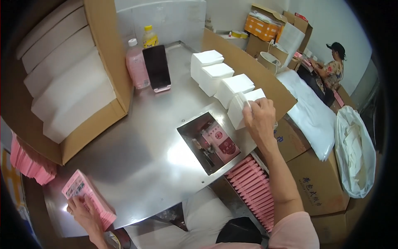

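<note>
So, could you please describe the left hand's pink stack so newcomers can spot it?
On the steel table, find the near left corner. The left hand rests on the pink stack; unlike the pink bundle farther left, it shows a dark printed patch on top.

The tabletop (137,141) is smooth, shiny metal, throwing up a white glare (bright even from where I stand). Matt white paper makes up the stacks (233,92) along its right side, and the big box (103,41) at the left is dull brown cardboard. On the far side, the white-capped bottle (137,64) looks like see-through plastic, the phone (156,68) dark and smooth-faced. Over on the right, the white bag (352,153) is thin, crinkled plastic.
</note>
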The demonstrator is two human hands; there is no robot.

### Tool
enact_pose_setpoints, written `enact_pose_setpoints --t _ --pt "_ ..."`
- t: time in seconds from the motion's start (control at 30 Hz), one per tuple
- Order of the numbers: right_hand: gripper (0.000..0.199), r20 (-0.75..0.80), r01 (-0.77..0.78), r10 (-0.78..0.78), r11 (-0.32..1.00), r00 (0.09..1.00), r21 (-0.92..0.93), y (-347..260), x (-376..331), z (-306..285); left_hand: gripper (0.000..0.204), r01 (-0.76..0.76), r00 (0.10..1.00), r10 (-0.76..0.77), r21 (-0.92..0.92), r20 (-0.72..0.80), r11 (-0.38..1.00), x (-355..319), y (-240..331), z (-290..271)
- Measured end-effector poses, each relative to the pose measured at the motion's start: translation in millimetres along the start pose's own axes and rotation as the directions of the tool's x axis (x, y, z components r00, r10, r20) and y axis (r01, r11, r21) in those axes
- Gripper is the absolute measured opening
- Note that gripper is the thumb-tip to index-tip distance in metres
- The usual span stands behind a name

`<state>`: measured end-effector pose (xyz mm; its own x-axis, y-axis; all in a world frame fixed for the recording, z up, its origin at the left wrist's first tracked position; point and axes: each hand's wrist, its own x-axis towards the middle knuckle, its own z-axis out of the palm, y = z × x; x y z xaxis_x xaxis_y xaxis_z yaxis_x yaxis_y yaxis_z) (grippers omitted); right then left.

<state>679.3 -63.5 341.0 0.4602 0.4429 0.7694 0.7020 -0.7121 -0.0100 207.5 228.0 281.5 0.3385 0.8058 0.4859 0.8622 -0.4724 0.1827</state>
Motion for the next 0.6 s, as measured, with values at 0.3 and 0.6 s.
enact_pose_setpoints --t 0.3,0.6 --pt "0.021 0.021 -0.092 0.091 0.991 0.996 0.098 -2.2 3.3 -0.3 0.01 -0.223 0.957 0.254 -0.203 0.143 0.954 7.4 46.0 -29.7" --pt "0.023 0.061 -0.109 0.101 0.982 0.993 0.155 0.5 4.4 -6.9 0.006 -0.25 0.934 0.353 -0.597 0.059 0.762 -8.6 122.7 -19.9"
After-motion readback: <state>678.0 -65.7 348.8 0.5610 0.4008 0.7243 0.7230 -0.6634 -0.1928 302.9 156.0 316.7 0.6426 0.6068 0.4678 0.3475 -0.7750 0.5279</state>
